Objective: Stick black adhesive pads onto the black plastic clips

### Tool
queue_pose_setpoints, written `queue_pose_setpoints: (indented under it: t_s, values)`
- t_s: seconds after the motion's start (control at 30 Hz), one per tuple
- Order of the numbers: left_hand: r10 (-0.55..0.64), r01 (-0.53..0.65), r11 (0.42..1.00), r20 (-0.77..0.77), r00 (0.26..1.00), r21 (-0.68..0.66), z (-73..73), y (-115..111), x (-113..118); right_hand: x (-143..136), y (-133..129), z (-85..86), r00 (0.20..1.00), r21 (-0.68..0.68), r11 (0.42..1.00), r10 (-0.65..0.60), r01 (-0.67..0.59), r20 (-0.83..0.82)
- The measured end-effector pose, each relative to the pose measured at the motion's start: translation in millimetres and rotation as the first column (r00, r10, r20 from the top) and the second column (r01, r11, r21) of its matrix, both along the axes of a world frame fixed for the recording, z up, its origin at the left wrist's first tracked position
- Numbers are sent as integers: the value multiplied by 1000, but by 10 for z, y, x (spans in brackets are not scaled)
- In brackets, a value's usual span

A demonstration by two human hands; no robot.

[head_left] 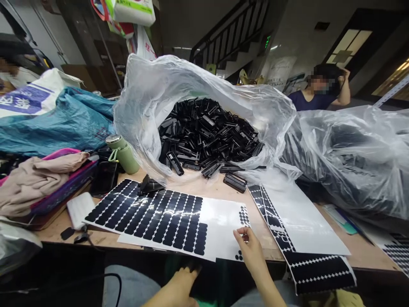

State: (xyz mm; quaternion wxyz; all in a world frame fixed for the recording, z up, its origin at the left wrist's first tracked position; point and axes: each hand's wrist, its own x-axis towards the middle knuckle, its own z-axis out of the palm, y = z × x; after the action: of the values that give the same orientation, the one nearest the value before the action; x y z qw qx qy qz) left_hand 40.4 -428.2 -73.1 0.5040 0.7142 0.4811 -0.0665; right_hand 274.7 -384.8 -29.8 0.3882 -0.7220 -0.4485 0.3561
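My right hand (249, 245) is over the right part of a white sheet (220, 217) with small black dots, its thumb and forefinger curled near each other; whatever lies between them is too small to make out. Below the table edge, above my lap, is my left hand (183, 279), its fingers dark and partly hidden in shadow. A sheet of large black rounded stickers (150, 217) lies left of my right hand. One black plastic part (150, 186) rests on its upper edge. Behind, an open clear plastic bag (143, 102) holds a heap of black plastic parts (211, 132).
On the right, more sticker sheets (271, 213) lie under a blank white sheet (313, 217), beside another filled bag (354, 157). A green bottle (123, 153), a phone (105, 178) and a basket with cloth (41, 179) stand left. A person (319, 91) is at the back right.
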Motion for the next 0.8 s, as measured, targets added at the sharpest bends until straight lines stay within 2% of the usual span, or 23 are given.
queue_pose_setpoints:
  t_s: [0.07,0.1,0.13,0.17,0.2,0.23,0.27,0.3,0.37,0.47,0.57,0.63,0.7,0.8]
  values:
    - [-78,78,997,47,996,2,235,148,-20,-1,0,-53,1000,2,1000,-6,6,-12]
    - [-100,101,995,156,983,2,392,301,-35,-10,3,-70,1000,-4,1000,-10,10,-15]
    - [-34,26,999,243,969,36,556,513,-48,-26,9,-77,1000,-17,1000,-14,14,-17]
    - [83,-114,989,278,957,96,710,780,-58,-50,18,-74,1000,-30,999,-15,15,-18]
    - [238,-296,934,266,934,202,843,1092,-66,-82,29,-61,1000,-39,999,-13,12,-18]
    - [427,-486,804,236,873,342,947,1429,-72,-118,41,-40,1000,-39,999,-5,4,-20]
    - [601,-615,621,209,772,486,1020,1771,-77,-156,53,-15,1000,-32,999,5,-6,-23]
    - [684,-662,511,207,699,548,1063,2099,-84,-190,64,9,999,-18,1000,19,-20,-28]
    - [779,-703,374,207,592,605,1075,2652,-108,-233,78,36,998,8,999,40,-40,-41]
    - [894,-747,249,150,422,616,968,3161,-181,-199,81,-24,999,23,1000,7,-5,-50]
    - [958,-777,192,58,281,600,817,3406,-317,-71,66,-161,992,65,991,-112,116,-63]
    - [970,-776,189,7,242,602,741,3509,-431,27,50,-229,982,78,981,-170,176,-78]
    - [965,-754,220,-28,259,619,688,3587,-528,105,41,-248,984,41,986,-155,159,-86]
    - [928,-685,316,-64,368,656,639,3634,-552,158,85,-202,993,-21,997,-77,75,-85]
